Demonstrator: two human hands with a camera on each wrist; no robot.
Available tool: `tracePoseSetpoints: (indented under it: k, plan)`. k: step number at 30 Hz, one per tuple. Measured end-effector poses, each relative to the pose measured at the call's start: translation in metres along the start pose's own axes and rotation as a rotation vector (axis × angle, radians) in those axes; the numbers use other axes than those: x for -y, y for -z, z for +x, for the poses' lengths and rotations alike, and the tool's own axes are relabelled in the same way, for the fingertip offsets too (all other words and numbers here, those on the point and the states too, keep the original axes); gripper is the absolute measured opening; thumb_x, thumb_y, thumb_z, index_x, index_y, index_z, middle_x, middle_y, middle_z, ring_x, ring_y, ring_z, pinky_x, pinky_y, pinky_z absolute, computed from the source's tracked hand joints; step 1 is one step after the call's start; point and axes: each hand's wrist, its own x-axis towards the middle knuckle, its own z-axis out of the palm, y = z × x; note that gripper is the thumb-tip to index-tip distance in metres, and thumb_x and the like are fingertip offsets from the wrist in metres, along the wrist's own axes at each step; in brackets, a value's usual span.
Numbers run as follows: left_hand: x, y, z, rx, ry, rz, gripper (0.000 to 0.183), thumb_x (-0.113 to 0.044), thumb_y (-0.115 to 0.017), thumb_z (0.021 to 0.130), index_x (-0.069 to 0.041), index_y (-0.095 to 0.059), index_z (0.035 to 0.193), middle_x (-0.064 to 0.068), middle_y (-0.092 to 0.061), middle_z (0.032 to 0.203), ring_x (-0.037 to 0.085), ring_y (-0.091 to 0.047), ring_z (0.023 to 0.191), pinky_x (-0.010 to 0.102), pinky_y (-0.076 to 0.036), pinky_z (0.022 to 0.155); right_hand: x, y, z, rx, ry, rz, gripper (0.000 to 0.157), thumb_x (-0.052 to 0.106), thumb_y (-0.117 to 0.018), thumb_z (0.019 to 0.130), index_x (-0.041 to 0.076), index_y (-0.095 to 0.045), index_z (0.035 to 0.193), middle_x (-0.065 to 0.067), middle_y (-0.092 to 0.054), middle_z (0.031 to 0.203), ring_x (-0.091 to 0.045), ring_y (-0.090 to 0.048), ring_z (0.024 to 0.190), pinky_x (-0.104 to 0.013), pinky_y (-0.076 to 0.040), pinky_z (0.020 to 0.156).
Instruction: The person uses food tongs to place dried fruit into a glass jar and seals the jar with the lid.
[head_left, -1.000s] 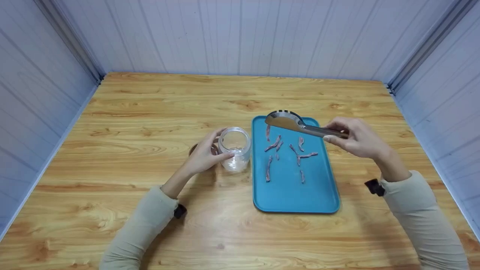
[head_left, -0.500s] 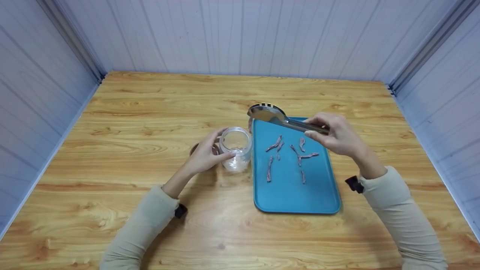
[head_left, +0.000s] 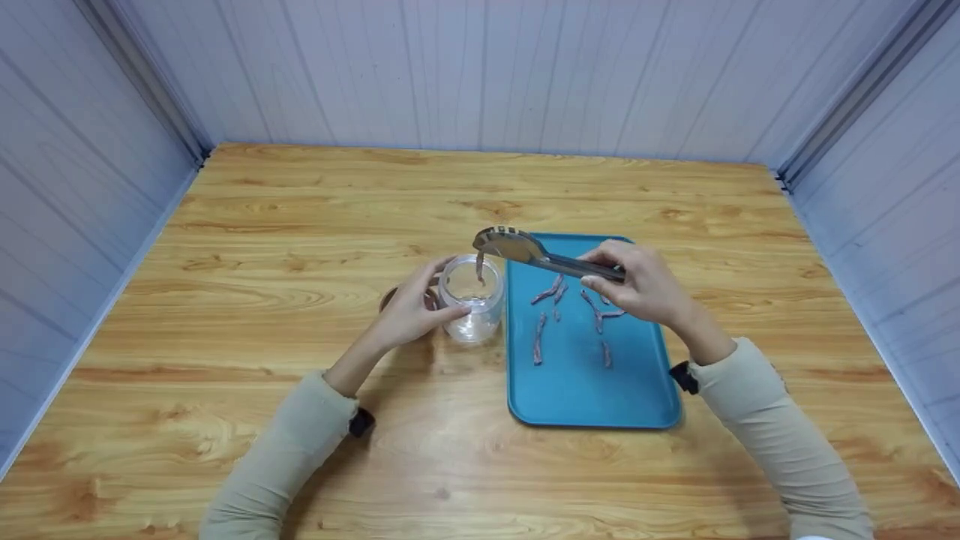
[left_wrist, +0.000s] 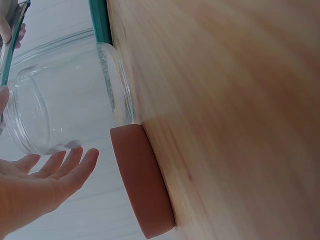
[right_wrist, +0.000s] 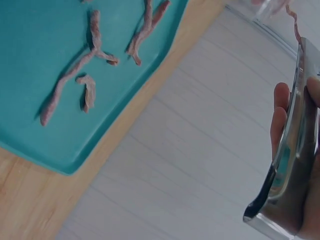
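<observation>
My left hand (head_left: 409,309) holds a clear jar (head_left: 474,328) that stands uncovered on the table, thumb by its rim and fingers round the far side. In my right hand (head_left: 643,283) are metal serving tongs (head_left: 517,249), gripped by the handle and squeezed together. A thin, wrinkled, reddish-brown dried strip (head_left: 480,268) dangles from the tongs' tip over the jar's mouth; the right wrist view also shows the strip (right_wrist: 294,22) sticking out of the tongs' end. Several similar strips (head_left: 538,341) lie scattered on a blue tray (head_left: 592,401) just right of the jar.
A round brown lid (left_wrist: 142,180) lies on the wooden table (head_left: 300,225) beside the jar, mostly behind my left hand in the head view. White panel walls (head_left: 480,75) close off the table's back and sides.
My right hand has carried the tongs and the hanging strip leftward from above the tray to over the jar, lowering slightly at the end. My left hand and the jar have stayed in place.
</observation>
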Motion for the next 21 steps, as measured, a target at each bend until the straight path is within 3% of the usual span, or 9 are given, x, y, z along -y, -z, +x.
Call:
tracePoseSetpoints:
  k: [3, 11, 21]
  plan:
    - [0.000, 0.000, 0.000, -0.003, -0.004, -0.004, 0.068, -0.009, -0.070, 0.076, 0.007, -0.033, 0.130, 0.021, -0.044, 0.119, 0.028, -0.051, 0.088, 0.044, -0.044, 0.073, -0.001, -0.005, -0.001, 0.023, -0.006, -0.013, 0.017, 0.014, -0.061, 0.084, 0.009, -0.063, 0.100, 0.004, -0.056, 0.083, -0.005, -0.044, 0.060, -0.025, -0.036, 0.045]
    - [0.036, -0.004, 0.009, -0.014, -0.010, -0.009, 0.072, -0.024, -0.072, 0.074, -0.006, -0.035, 0.133, 0.012, -0.046, 0.118, 0.026, -0.051, 0.085, 0.041, -0.045, 0.070, -0.002, -0.010, -0.004, 0.059, -0.038, -0.025, 0.019, 0.018, -0.060, 0.084, 0.008, -0.062, 0.101, 0.002, -0.057, 0.085, -0.003, -0.046, 0.065, -0.026, -0.040, 0.048]
    - [0.035, -0.004, 0.009, -0.008, -0.008, -0.009, 0.073, -0.023, -0.073, 0.073, -0.004, -0.034, 0.132, 0.012, -0.047, 0.118, 0.027, -0.051, 0.085, 0.041, -0.045, 0.070, 0.000, 0.007, -0.007, 0.015, -0.076, 0.030, 0.022, 0.011, -0.063, 0.082, 0.009, -0.061, 0.104, 0.002, -0.056, 0.085, -0.010, -0.047, 0.060, -0.025, -0.037, 0.045]
